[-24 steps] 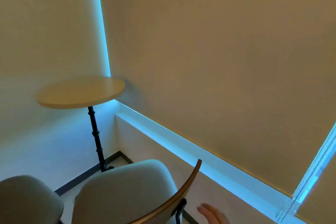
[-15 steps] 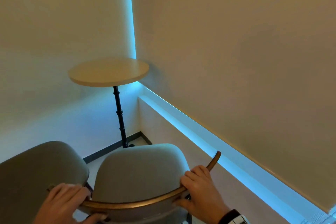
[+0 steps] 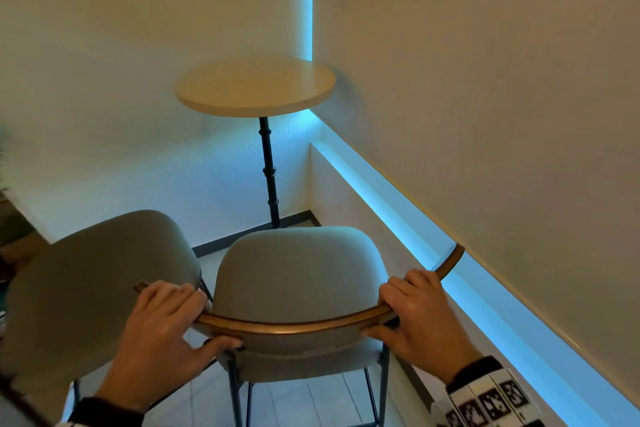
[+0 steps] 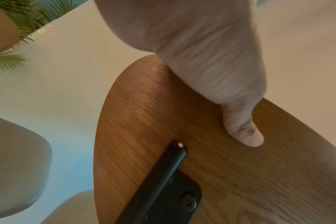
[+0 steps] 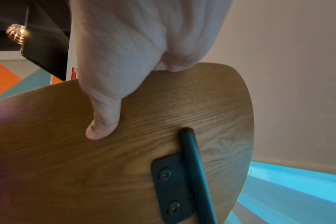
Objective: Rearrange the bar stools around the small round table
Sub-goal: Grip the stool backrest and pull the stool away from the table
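Wooden backrest [image 3: 294, 324], left hand [image 3: 162, 333], right hand [image 3: 415, 319] gripping

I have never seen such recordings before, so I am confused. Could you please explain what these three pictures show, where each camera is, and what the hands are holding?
No machine here: a person works with two bare hands and wears three cameras. The head view looks forward and down. There the left hand and the right hand each grip one end of the curved wooden backrest of a grey bar stool. A second grey stool stands beside it on the left. Ahead, in the corner, stands the small round table on a thin black pole; nothing lies on its top. The other two pictures come from cameras on the wrists, looking along each hand: each shows a thumb pressed on the back of the wood, near a black metal bracket that fixes it to the frame.
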`<state>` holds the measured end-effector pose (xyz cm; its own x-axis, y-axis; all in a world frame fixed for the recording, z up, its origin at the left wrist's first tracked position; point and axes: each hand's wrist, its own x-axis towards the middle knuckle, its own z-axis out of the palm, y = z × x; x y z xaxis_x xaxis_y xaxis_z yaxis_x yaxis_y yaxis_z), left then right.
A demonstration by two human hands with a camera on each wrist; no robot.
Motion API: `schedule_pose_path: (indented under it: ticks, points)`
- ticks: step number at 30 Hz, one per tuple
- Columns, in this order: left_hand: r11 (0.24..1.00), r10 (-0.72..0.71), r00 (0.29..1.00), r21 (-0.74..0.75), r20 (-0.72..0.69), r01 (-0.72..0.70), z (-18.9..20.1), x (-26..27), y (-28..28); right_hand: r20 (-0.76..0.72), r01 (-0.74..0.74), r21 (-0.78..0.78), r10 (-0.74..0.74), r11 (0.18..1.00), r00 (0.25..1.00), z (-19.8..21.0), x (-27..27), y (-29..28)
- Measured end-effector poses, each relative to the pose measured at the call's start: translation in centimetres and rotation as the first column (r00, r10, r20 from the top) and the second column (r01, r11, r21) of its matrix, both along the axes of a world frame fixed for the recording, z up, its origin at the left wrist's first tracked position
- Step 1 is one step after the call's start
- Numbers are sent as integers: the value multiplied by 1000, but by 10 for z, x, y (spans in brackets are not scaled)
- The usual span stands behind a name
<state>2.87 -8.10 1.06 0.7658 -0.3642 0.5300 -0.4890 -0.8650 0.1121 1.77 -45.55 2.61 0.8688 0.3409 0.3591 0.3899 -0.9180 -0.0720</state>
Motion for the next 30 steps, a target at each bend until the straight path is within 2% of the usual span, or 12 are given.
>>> schedule_pose_path:
  ticks: [6,17,30]
  points:
    - [1000,17,998,16,62,-18,8,-3,-11,22,-48,45,47,998,999,10,10,-12]
    - [997,71,992,-30,102,-69,0,81,-53,-12,-106,83,107,991,994,14,130,-52]
    - [986,160,985,-51,65,-156,3,169,-84,-16,-165,79,166,983,986,20,250,-74]
